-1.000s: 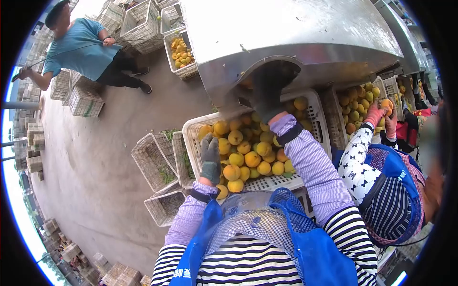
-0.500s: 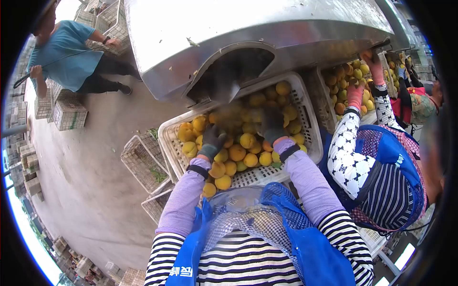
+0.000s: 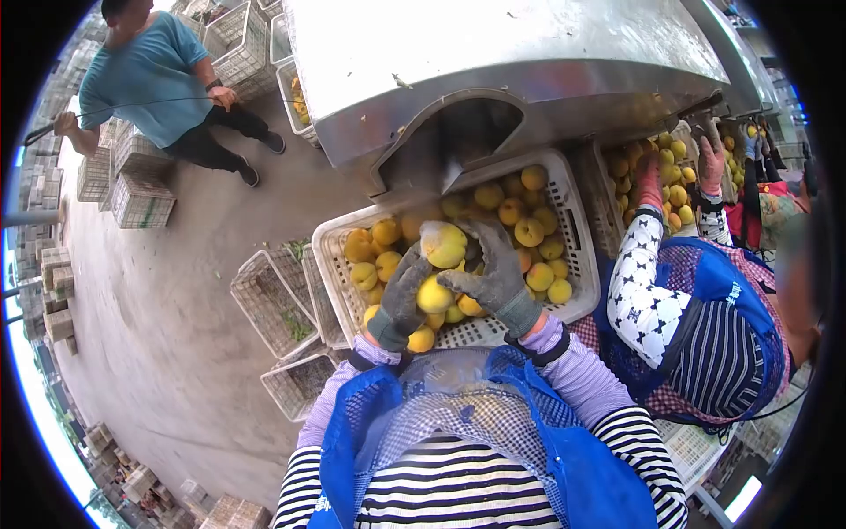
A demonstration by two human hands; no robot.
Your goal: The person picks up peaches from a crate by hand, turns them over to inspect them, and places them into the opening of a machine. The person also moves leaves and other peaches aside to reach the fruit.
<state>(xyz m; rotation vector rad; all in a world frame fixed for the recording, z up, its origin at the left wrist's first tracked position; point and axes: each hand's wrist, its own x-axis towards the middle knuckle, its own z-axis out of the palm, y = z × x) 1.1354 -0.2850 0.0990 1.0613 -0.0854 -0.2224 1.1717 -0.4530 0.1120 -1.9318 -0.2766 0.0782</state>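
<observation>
A white slatted crate (image 3: 579,304) full of yellow peaches (image 3: 529,232) stands in front of me, beneath the dark outlet of a metal machine. My left hand (image 3: 402,295), in a dark grey glove, curls around the left side of a peach (image 3: 434,294) low over the crate. Just above that one, a larger peach with a pale patch (image 3: 443,245) sits between both hands. My right hand (image 3: 495,275), gloved the same way, grips from the right, its thumb pointing toward the lower peach. Part of the fruit below is hidden by the gloves.
The metal machine (image 3: 502,75) fills the area ahead. At right a co-worker in pink gloves (image 3: 649,181) handles another crate of peaches. Crates (image 3: 278,304) lie on the floor at left. A person in a blue shirt (image 3: 145,79) stands beyond, holding a thin rod.
Both my hands have come together and up from the fruit, with peaches now between them. The person in the blue shirt appears further right, and the co-worker's hands have shifted.
</observation>
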